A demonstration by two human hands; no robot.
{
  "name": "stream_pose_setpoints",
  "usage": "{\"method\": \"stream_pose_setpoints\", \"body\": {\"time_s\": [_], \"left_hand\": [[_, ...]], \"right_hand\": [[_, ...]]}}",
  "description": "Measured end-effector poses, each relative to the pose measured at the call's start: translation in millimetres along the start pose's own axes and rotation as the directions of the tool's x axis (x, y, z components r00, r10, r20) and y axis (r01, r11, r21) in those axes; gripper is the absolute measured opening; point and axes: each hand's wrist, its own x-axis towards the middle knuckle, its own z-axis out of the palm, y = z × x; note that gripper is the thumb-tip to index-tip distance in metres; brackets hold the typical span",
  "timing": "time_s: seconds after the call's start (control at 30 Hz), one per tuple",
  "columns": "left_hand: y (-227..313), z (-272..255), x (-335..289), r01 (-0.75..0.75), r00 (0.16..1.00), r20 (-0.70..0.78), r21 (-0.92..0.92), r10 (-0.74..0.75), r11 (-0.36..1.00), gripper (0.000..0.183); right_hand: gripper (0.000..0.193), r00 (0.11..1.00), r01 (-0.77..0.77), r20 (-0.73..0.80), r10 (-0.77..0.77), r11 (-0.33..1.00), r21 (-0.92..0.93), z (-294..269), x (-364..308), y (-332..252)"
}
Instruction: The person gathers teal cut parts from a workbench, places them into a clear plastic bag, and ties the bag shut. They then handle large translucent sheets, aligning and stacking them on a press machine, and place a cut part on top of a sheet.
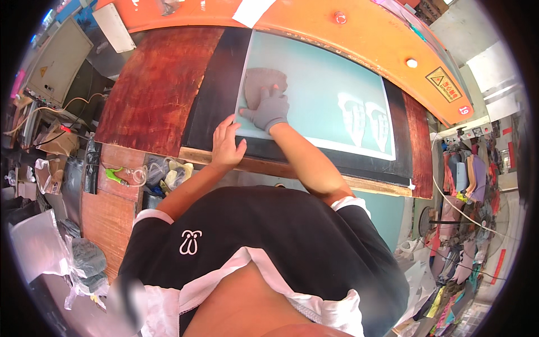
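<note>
A light blue-green sheet (314, 84) with a white border lies on a black board. At its left end rests a flat grey-brown piece (264, 78) with a rounded top; its material I cannot make out. My right hand (269, 112), in a grey glove, presses on the lower part of this piece with its fingers spread. Bare and with fingers stretched out, my left hand (226, 146) touches the black board near the sheet's lower left corner. Two white shoe-upper-shaped pieces (355, 121) lie side by side on the right part of the sheet.
An orange machine beam (314, 21) with a red knob and a white knob runs along the far side. Dark red boards (163, 90) flank the work surface. Bags and a green-handled tool (115, 176) sit at left; hanging coloured pieces (466, 174) fill the right.
</note>
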Motion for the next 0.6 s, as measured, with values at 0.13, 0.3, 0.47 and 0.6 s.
{"method": "stream_pose_setpoints", "body": {"time_s": [0.13, 0.3, 0.47, 0.6], "left_hand": [[3.6, 0.5, -9.2, 0.029, 0.98, 0.189, 0.176, -0.063, 0.984, 0.051], [4.9, -15.5, -28.8, 0.003, 0.963, 0.266, 0.181, -0.052, 0.983, 0.044], [10.2, -17.8, -47.5, 0.002, 0.974, 0.226, 0.136, -0.033, 0.991, 0.038], [8.9, -19.9, -63.7, -0.022, 0.987, 0.162, 0.106, 0.005, 0.994, 0.04]], "right_hand": [[0.084, 0.995, -0.057, 0.079, 0.056, 0.998, 0.011, -10.6, -27.2, -13.2], [0.074, 0.999, -0.018, -0.03, 0.025, 0.978, 0.207, 1.9, -48.0, -3.9], [0.063, 1.0, -0.012, 0.013, -0.001, 0.245, 0.969, -8.3, -60.1, 65.3], [0.06, 0.99, -0.121, 0.13, -0.051, 0.15, 0.981, -20.9, -79.6, 101.6]]}}
